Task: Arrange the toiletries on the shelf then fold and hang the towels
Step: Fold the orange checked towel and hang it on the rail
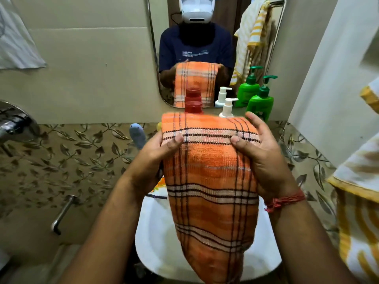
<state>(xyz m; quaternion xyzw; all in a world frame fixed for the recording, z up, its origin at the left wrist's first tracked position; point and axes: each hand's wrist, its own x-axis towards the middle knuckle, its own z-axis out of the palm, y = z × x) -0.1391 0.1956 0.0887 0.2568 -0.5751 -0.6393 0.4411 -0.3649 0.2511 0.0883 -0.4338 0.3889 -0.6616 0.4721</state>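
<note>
- I judged the toiletries done: 3 bottles, the red-capped bottle (pixel 193 106), white pump bottle (pixel 227 108) and green pump bottle (pixel 260 103), stood on the shelf under the mirror (pixel 155 58).
- My left hand (pixel 158 158) and right hand (pixel 264 152) gripped the folded orange towel (pixel 211 181) by its sides above the basin (pixel 155 232).
- Hanging it remained; a yellow striped towel (pixel 356 201) hung at my right.

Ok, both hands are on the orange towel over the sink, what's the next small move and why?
Probably fold it once more, bringing the hanging lower end up to the top edge. The left hand and right hand pinch only the top of the orange towel, and its long tail dangles over the sink, seemingly too long to hang neatly.
</note>
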